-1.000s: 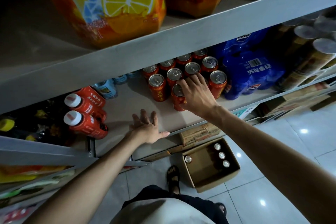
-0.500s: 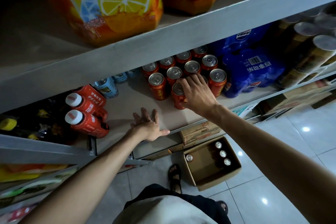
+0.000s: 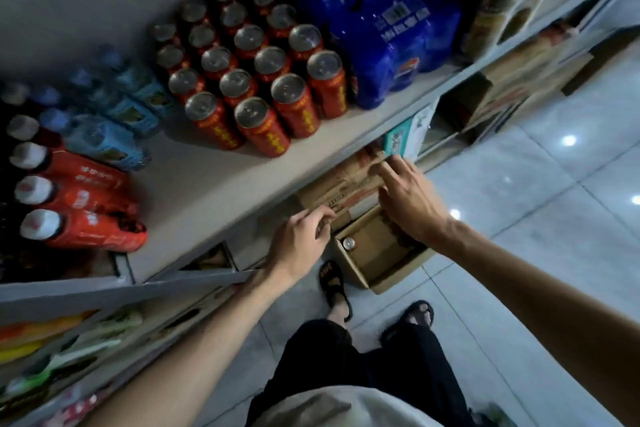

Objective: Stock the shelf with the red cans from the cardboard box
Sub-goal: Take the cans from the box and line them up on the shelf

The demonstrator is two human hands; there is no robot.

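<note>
Red can (image 3: 349,243) upright in cardboard box (image 3: 360,274). L hand (image 3: 301,236) nearer, can at its 3 o'clock; from R hand (image 3: 408,204), 8 o'clock. Both hands' fingers (image 3: 398,175) loose, empty.

Glossy pale grey floor tiles (image 3: 554,184) mirror small round spots of light (image 3: 569,140). A grey shelf (image 3: 194,184) with a metal front edge runs along the left. The light is dim.

Both arms stretch forward and down, left hand (image 3: 300,239) loosely curled, right hand (image 3: 410,206) spread, both holding nothing.
</note>
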